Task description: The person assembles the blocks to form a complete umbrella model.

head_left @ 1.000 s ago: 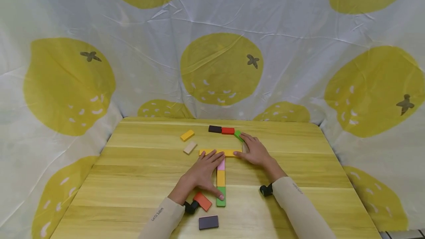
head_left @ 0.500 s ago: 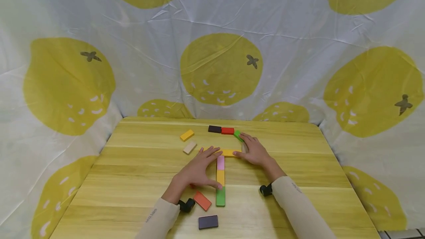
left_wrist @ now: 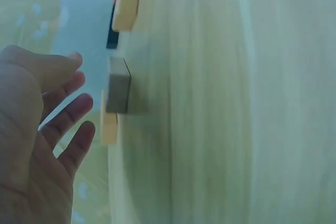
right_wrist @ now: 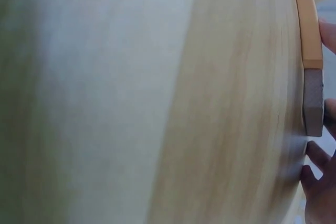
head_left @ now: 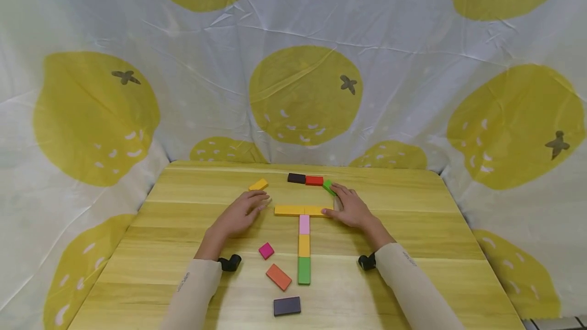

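fingers of the left hand (head_left: pixel 238 214) hung loosely parted, holding nothing, beside the beige block (left_wrist: pixel 118 85) on the bench (head_left: pixel 137 269); the right hand (head_left: pixel 353 210), spread, touched a yellow block (head_left: pixel 314 211) and far green block (head_left: pixel 327 186), probably steadying them.

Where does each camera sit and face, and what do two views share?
Head: on the head, facing forward and down at the table; left hand and right hand show.
Left wrist: on that wrist, facing a pale block; only the left hand shows.
Right wrist: on that wrist, facing across the table; right hand partly shows.
Head and right wrist share the right hand and a yellow block.
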`<state>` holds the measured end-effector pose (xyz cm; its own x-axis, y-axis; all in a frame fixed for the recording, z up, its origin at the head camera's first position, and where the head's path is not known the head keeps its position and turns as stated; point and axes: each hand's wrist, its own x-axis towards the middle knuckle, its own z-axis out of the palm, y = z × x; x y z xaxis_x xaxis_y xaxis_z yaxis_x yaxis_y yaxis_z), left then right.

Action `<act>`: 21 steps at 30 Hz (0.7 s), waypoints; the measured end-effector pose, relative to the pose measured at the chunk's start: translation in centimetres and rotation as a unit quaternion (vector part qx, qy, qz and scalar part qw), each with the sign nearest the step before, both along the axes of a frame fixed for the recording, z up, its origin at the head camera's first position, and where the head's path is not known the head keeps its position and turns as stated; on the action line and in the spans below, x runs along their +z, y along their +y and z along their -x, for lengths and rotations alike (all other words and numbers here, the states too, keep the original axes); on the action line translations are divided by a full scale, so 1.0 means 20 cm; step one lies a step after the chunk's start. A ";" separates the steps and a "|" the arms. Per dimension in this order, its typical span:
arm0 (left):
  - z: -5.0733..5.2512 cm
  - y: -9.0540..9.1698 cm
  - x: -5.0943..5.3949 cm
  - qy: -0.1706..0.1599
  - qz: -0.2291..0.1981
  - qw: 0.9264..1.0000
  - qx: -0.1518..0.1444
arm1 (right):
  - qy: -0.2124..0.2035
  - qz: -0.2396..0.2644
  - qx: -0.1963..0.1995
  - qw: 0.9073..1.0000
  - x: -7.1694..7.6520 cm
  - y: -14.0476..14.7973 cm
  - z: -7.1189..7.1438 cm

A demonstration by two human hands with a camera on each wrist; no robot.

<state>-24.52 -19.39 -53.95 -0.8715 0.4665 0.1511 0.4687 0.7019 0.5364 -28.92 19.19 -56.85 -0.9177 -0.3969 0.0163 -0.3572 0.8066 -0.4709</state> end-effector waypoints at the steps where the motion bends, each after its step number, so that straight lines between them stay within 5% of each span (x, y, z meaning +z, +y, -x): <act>1: 0.01 -0.01 -0.01 -0.005 0.004 1.000 -0.002 | -0.001 0.000 -0.001 1.000 0.00 0.00 0.00; 11: 0.06 -0.05 -0.05 -0.030 -0.009 0.999 -0.017 | -0.001 0.001 -0.003 1.000 0.00 0.00 0.00; 21: 0.10 -0.02 -0.09 -0.037 -0.055 0.998 0.004 | -0.006 0.001 -0.005 1.000 0.00 0.00 0.00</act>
<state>-26.49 -19.78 -55.84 -0.8861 0.4432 0.1357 0.4188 0.6401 0.6441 -28.92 19.23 -56.91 -0.9220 -0.3871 0.0055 -0.3427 0.8094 -0.4769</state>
